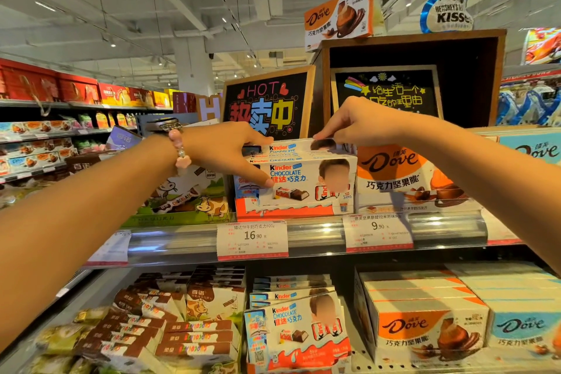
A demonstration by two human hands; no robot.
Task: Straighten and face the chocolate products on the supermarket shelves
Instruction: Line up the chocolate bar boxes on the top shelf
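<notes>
Supermarket chocolate shelf (303, 237), upper tier. Left hand (230, 152) and right hand (349, 124) each grip the Kinder boxes (303, 179), squaring the stack. Next, I judge: press it flush, facing forward.

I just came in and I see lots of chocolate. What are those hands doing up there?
A person is tidying chocolate on a shop shelf. Both hands are on the stack of Kinder boxes on the upper shelf. The left hand holds the stack's left side, with one finger across the front box. The right hand pinches the top box at the back. Orange Dove boxes sit right beside them, and more chocolate lies on the shelf below.
</notes>
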